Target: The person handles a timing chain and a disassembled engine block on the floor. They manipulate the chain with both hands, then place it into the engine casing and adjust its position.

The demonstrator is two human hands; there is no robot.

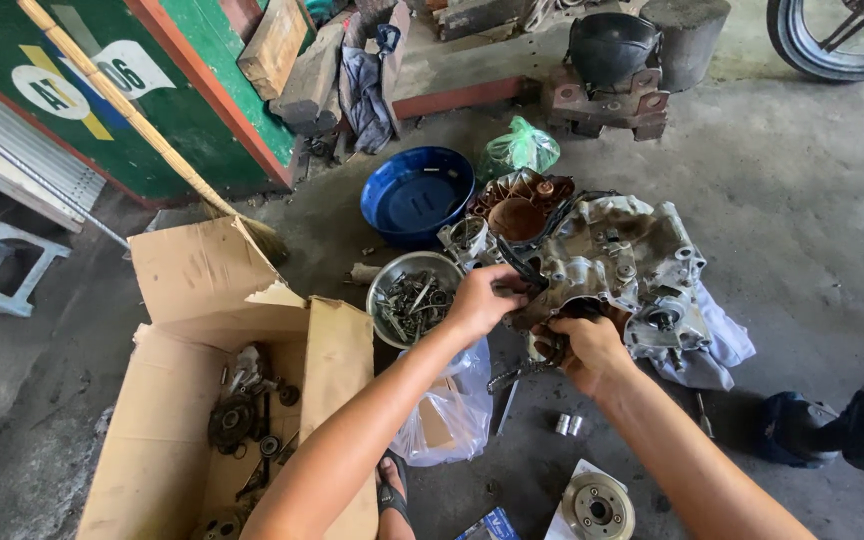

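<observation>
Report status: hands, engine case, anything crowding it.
Left hand and right hand both gripping the engine case at its near edge. Case sits on a white rag. Bolt bowl close on the left.

Both forearms are bare from the elbow down, with no sleeve, watch, bracelet or glove on either. The left hand (480, 300) and the right hand (588, 352) carry no rings that can be made out (dark grime smudges the right fingers (552, 348)). Low between the arms, one foot (392, 492) wears a dark-strapped sandal.
</observation>
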